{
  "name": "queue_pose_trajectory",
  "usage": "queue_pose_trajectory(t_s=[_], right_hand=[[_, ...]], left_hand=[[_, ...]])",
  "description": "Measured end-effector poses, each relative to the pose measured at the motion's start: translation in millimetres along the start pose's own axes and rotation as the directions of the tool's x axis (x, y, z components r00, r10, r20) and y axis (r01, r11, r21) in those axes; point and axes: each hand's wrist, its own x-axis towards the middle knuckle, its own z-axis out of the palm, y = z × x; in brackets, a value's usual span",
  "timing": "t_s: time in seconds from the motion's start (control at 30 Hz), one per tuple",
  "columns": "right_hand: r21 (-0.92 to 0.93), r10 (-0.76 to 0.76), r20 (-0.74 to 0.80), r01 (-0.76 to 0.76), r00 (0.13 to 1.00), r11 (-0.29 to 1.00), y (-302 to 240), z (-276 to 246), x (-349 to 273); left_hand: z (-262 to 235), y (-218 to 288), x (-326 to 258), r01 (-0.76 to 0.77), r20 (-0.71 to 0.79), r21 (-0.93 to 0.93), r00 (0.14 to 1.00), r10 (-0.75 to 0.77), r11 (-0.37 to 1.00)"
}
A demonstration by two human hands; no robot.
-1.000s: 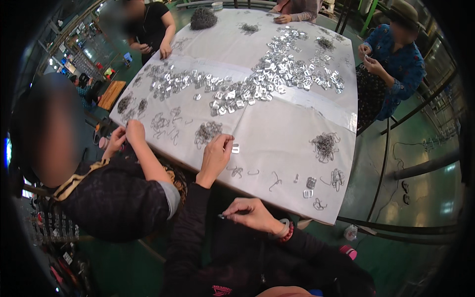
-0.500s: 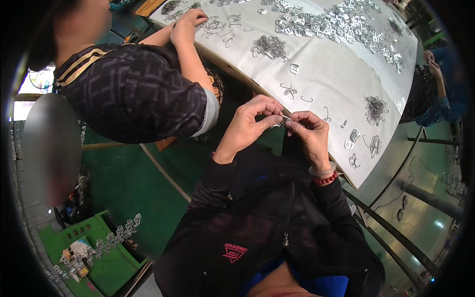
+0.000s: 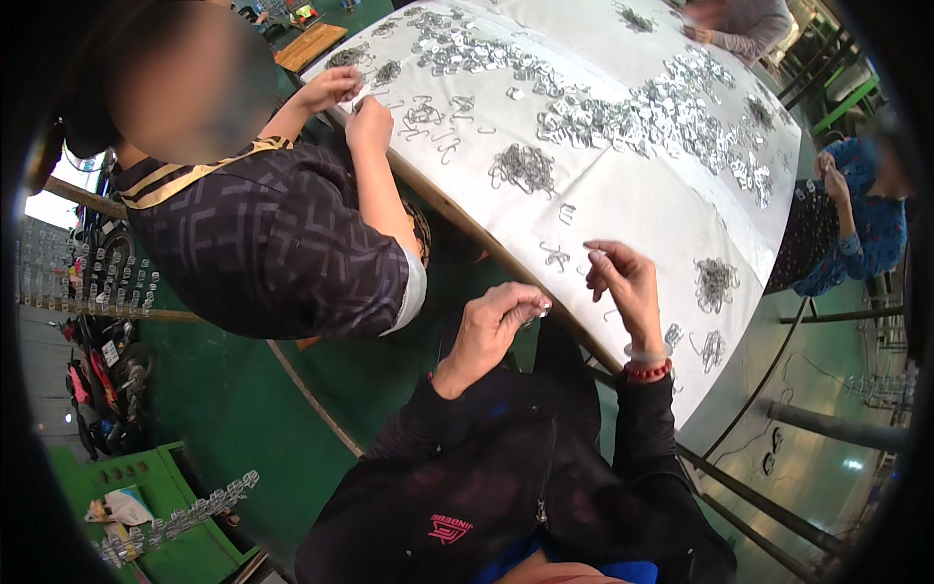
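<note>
My left hand (image 3: 491, 329) is closed, its thumb and fingers pinching a small shiny metal buckle (image 3: 545, 310) just off the table's near edge. Most of that buckle is hidden by the fingertips. Over the table edge, my right hand (image 3: 628, 284) has its fingers apart, and I see nothing held in it. A thin wire hook (image 3: 582, 271) lies by its fingertips, partly covered. Just beyond are a few tangled wire hooks (image 3: 555, 256) and a single slotted metal buckle (image 3: 566, 214).
A white-covered table (image 3: 642, 209) carries a broad spread of metal buckles (image 3: 593, 122) and heaps of wire hooks (image 3: 522, 170). A co-worker in a patterned black shirt (image 3: 263, 243) sits at my left; others work across the table and at the right. A green bench (image 3: 185, 526) stands lower left.
My right hand has come away from my left and moved over the tabletop, its fingers spreading. The left keeps its pinch. My view has shifted, and the left co-worker's hands have moved.
</note>
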Motion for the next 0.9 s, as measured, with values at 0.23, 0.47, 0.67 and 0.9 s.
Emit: queue_pose_trajectory(t_s=[0.23,0.47,0.67,0.9], right_hand=[[-0.187,0.176,-0.107,-0.194,0.979,0.963,48,0,125],[-0.317,0.003,-0.223,-0.076,0.975,0.945,65,-2,101],[-0.454,0.031,-0.092,-0.069,0.995,0.888,56,6,115],[0.098,0.036,0.013,-0.037,0.999,0.995,31,24,61]], left_hand=[[1,-3,-4,0.063,-0.036,-0.017,0.997,-0.064,0.998],[1,-16,-4,0.022,-0.055,-0.021,0.998,-0.023,1.000],[1,-11,-4,-0.025,-0.067,-0.058,0.998,0.021,0.998],[1,-9,-5,-0.033,-0.084,-0.001,0.996,0.033,0.999]])
